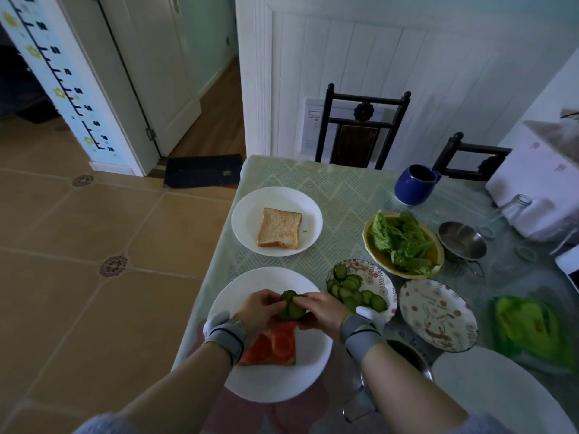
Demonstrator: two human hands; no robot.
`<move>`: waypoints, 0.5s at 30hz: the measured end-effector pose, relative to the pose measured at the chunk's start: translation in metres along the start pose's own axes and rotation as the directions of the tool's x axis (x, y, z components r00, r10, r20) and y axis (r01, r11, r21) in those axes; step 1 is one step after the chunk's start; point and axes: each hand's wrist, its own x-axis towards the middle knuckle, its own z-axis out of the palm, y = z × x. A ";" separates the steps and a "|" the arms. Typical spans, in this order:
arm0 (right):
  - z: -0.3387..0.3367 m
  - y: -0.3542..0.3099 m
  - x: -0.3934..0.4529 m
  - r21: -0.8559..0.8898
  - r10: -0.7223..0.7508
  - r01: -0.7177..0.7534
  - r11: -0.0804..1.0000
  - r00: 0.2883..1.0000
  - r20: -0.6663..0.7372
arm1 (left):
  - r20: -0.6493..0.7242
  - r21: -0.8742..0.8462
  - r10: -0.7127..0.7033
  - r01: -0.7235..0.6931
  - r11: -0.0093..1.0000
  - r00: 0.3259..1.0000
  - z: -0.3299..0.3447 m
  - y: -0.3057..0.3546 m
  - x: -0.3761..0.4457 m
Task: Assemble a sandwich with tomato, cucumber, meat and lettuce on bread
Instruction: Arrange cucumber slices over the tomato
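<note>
A small stack of cucumber slices (293, 305) is held between the left hand (260, 311) and the right hand (322, 311), fingertips of both pinched on it. The stack is carried above the far edge of the bread slice (272, 358), which lies directly beneath the hands on a white plate (282, 386) and is already covered with tomato slices (275, 343). The remaining cucumber is seen on a patterned plate (376, 277) just right of the right hand; the lettuce (402, 239) lies beyond that, and a second bread slice (279, 227) well ahead of the hands. No meat can be identified.

The cucumber-laying step is judged in progress. It is advised that slices be separated singly, laid flat and slightly overlapped across the tomato, and kept inside the crust so later layers sit level.
</note>
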 end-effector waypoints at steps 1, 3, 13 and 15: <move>0.008 0.002 0.003 -0.029 -0.017 0.017 0.999 1.000 0.005 | -0.015 0.023 0.004 -0.004 1.000 1.000 -0.008 -0.002 -0.001; 0.021 0.007 0.009 -0.058 -0.054 0.054 0.997 0.998 0.010 | -0.021 0.015 -0.006 0.007 1.000 1.000 -0.020 -0.006 -0.003; 0.049 0.009 0.010 0.166 0.006 -0.013 0.986 0.999 0.040 | -0.109 -0.042 -0.042 0.038 0.998 0.993 -0.033 -0.012 -0.003; 0.049 0.008 0.010 0.287 0.055 -0.065 0.956 0.998 0.042 | -0.124 -0.019 -0.029 0.027 0.999 0.992 -0.032 -0.012 -0.001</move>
